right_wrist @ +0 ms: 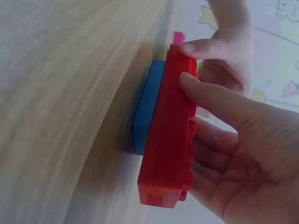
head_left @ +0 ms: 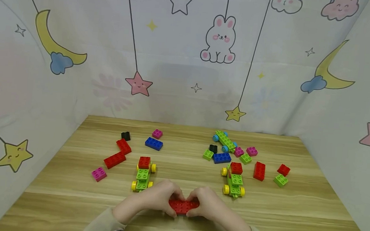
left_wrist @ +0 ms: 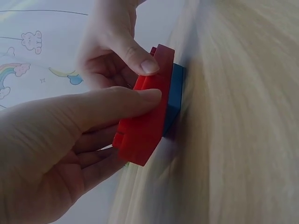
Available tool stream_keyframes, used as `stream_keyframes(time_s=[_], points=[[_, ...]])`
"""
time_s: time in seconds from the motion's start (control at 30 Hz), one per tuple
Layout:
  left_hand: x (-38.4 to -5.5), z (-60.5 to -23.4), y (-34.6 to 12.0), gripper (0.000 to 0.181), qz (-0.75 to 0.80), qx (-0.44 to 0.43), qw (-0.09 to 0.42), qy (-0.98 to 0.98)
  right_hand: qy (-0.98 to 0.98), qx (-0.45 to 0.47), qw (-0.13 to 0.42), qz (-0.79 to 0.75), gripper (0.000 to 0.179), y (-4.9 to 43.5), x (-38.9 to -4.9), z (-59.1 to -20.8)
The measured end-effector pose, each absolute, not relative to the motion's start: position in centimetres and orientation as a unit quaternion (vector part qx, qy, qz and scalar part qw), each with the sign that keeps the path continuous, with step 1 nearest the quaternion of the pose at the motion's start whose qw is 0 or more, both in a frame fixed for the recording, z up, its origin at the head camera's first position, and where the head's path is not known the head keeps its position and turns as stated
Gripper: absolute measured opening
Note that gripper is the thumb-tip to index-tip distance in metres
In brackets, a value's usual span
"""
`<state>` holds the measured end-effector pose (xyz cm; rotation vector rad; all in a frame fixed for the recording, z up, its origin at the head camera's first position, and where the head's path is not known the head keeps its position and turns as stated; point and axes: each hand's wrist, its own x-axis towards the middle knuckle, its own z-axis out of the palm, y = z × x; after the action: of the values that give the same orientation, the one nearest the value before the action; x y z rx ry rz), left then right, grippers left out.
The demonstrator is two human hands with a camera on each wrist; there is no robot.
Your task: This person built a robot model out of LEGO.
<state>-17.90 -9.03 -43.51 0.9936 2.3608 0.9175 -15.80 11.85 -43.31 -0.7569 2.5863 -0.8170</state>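
Note:
Low at the front middle of the table, both hands hold a red studded toy brick piece (head_left: 183,207) between them. A blue brick (right_wrist: 145,114) sits under it, against its underside and shorter than the red layer. The left hand (head_left: 163,197) grips one end, its thumb on the near side and its fingers curled behind. Gripping the other end the same way is the right hand (head_left: 207,203). The right wrist view shows a faint seam across the red layer. In the left wrist view the red piece (left_wrist: 148,112) stands close over the tabletop.
Beyond the hands stand two green toy cars with yellow wheels, a left one (head_left: 142,174) and a right one (head_left: 236,180). A green base with blue wheels (head_left: 225,141) lies farther back. Several loose bricks lie left and right, including a blue brick (head_left: 154,143) and a red brick (head_left: 259,171).

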Motion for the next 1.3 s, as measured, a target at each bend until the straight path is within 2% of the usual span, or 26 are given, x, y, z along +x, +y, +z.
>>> stream_keyframes(time_s=[0.3, 0.53, 0.73, 1.0, 1.13, 1.3], points=[[-18.0, -43.3, -9.2, 0.041, 0.322, 0.373, 0.211, 0.844, 0.91, -0.279, 0.157, -0.264, 0.027, 11.9, -15.8, -43.4], [-18.0, -42.8, -9.7, 0.03, 0.336, 0.372, 0.212, 0.839, 0.907, -0.292, 0.157, -0.259, 0.032, 11.9, -15.8, -43.4], [-18.7, -42.0, -10.8, 0.025, 0.334, 0.384, 0.156, 0.847, 0.907, -0.298, 0.163, -0.251, 0.036, 11.8, -15.7, -43.4], [-19.6, -40.9, -13.0, 0.023, 0.339, 0.377, 0.012, 0.862, 0.909, -0.301, 0.154, -0.245, 0.031, 11.8, -15.6, -43.7], [-20.2, -40.6, -14.4, 0.026, 0.35, 0.359, -0.042, 0.864, 0.91, -0.296, 0.157, -0.244, 0.03, 11.7, -15.6, -43.8], [-21.0, -40.5, -16.3, 0.034, 0.36, 0.308, -0.069, 0.878, 0.91, -0.293, 0.162, -0.245, 0.031, 11.6, -15.6, -43.7]])
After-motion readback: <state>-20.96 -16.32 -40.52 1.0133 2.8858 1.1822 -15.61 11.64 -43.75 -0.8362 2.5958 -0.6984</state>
